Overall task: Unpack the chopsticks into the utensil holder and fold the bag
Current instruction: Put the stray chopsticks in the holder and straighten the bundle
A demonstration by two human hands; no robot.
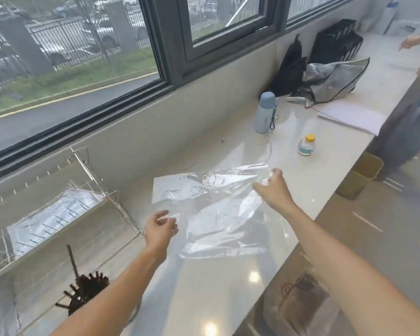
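A clear plastic bag [214,209] lies crumpled and spread out on the pale countertop [204,287], looking empty. My right hand [273,189] pinches its far right corner and lifts it slightly. At the bag's near left edge, my left hand [160,229] has its fingers curled on the plastic. Dark brown chopsticks [83,289] stand bunched in a utensil holder at the lower left, one stick rising above the rest; my left forearm hides part of the holder.
A wire dish rack [66,214] stands left of the bag, against the wall under the window. Behind the bag are a pale blue flask [266,112] and a small yellow-capped bottle [306,144]. Farther back lie a silver bag [335,78], black bags and papers. Another person stands at the right edge.
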